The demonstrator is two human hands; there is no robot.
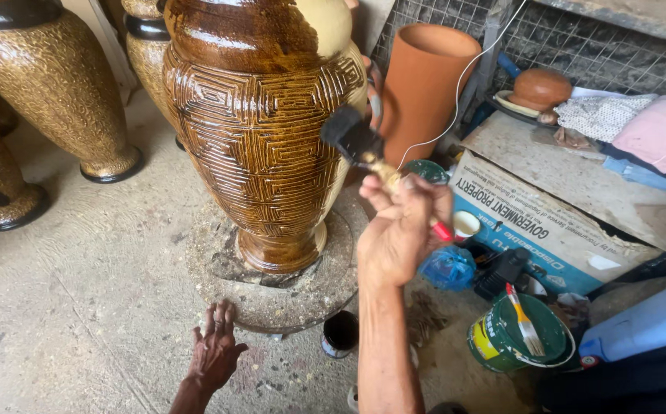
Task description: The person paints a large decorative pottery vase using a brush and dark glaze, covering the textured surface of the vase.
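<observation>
Vase: while we look down, we see a tall carved vase [264, 130] standing on a round stone turntable [272, 295] on the concrete floor; most of its body is glossy dark brown, and a pale unpainted strip remains on its right side.
Brush: a black-bristled brush [352, 136] with a pale handle and a red end is held just beside the right side of the vase, the bristles near the pale strip; we cannot tell if they touch it.
Right hand: our right hand [398, 234] has its fingers closed around the brush handle.
Left hand: our left hand [214, 353] rests flat at the front edge of the turntable, fingers spread and holding nothing.
Near things: a small dark cup [341, 333] stands on the floor between our two arms, just in front of the turntable.
Right side: a green paint can [513, 337] has a second brush [524, 322] lying across its top.
Behind: a plain terracotta pot [425, 84] stands behind the vase on the right.
Left side: several golden textured vases [49, 84] stand on the floor.
</observation>
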